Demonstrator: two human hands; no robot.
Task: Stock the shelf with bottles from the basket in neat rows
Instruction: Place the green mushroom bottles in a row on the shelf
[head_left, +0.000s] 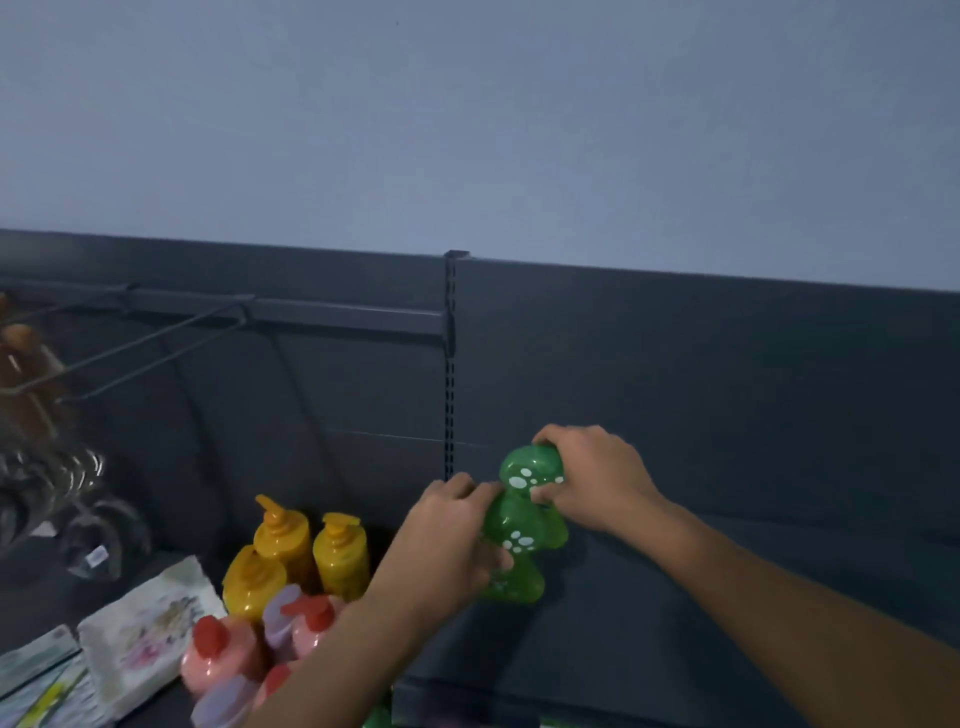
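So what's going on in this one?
A person is stocking a dark shelf. Both hands grip spotted green bottles: the left hand holds a nearer one, and the right hand holds the top of the one behind. To the left, yellow bottles and pink bottles already stand grouped together.

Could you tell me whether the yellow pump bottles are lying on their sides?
No, the yellow pump bottles stand upright on the shelf, pumps pointing up.
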